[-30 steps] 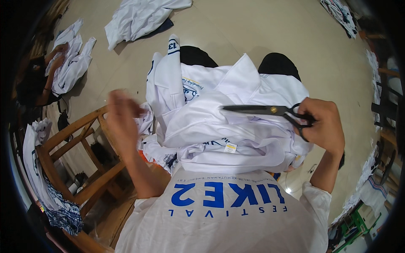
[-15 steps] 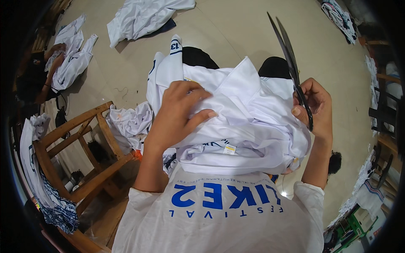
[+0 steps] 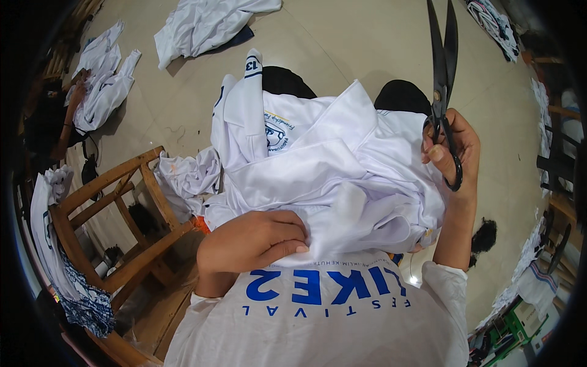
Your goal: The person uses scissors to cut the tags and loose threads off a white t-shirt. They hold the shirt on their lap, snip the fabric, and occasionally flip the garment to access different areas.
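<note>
White shirt bunched over knees; left hand at shirt's near edge — can't tell if grip pinches. Right hand clamped round parted scissors — careless lowering could nick shirt.

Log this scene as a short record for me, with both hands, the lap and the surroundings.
Left hand: curled at the near edge of a white fabric garment with blue print; grip partly hidden
Right hand: holding long black metal scissors
Blades: slightly apart, pointing away from the person
Lap: the garment, bunched and folded
Left side: brown wooden frame furniture
Floor ahead: crumpled white fabric pile
Far left: another person's hands at white cloth
</note>
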The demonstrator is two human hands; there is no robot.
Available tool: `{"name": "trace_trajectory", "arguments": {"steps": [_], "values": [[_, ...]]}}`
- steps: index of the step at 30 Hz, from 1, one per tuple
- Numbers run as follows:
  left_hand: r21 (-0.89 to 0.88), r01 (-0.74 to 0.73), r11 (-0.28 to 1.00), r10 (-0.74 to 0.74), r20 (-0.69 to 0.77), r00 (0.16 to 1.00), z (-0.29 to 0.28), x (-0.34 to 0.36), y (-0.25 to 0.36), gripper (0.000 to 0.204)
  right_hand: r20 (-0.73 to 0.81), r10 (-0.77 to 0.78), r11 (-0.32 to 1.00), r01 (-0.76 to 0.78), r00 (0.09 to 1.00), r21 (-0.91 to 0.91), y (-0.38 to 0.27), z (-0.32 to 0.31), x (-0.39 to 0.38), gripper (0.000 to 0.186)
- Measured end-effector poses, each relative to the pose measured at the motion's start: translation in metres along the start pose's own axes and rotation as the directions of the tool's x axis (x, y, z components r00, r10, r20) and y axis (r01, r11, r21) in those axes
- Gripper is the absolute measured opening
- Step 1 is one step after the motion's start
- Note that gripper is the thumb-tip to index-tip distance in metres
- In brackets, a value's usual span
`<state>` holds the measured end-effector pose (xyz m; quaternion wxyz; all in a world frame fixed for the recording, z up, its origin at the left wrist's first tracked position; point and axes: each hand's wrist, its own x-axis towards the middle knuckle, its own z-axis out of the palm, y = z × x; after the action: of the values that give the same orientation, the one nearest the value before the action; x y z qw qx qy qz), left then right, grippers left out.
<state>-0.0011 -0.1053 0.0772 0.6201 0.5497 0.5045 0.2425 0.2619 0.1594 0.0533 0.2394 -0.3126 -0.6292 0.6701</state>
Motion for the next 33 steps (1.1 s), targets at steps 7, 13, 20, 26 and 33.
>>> {"name": "trace_trajectory", "arguments": {"steps": [7, 13, 20, 26, 33], "values": [[-0.008, -0.315, 0.949, 0.315, -0.015, 0.949, 0.038, 0.021, 0.009, 0.031, 0.237, 0.085, 0.986, -0.115, 0.968, 0.118, 0.004, 0.083, -0.022, 0.029], [0.02, -0.36, 0.933, 0.356, 0.104, 0.929, 0.022, 0.007, 0.001, 0.025, 0.382, 0.201, 0.977, -0.211, 0.902, -0.017, 0.018, 0.109, -0.048, 0.029], [0.405, 0.201, 0.892, 0.145, -0.677, 0.721, -0.031, 0.002, -0.034, 0.028, 0.181, 0.373, 0.846, -0.414, 0.91, 0.336, 0.015, 0.109, -0.09, 0.016], [0.051, 0.199, 0.979, -0.093, -0.754, 0.65, -0.044, 0.02, -0.061, 0.022, 0.101, 0.339, 0.838, -0.349, 0.935, 0.42, 0.024, 0.107, -0.094, 0.012], [0.0, 0.107, 0.994, -0.059, -0.833, 0.551, -0.059, 0.038, -0.068, 0.018, 0.088, 0.315, 0.846, -0.322, 0.945, 0.425, 0.025, 0.108, -0.089, 0.013]]}}
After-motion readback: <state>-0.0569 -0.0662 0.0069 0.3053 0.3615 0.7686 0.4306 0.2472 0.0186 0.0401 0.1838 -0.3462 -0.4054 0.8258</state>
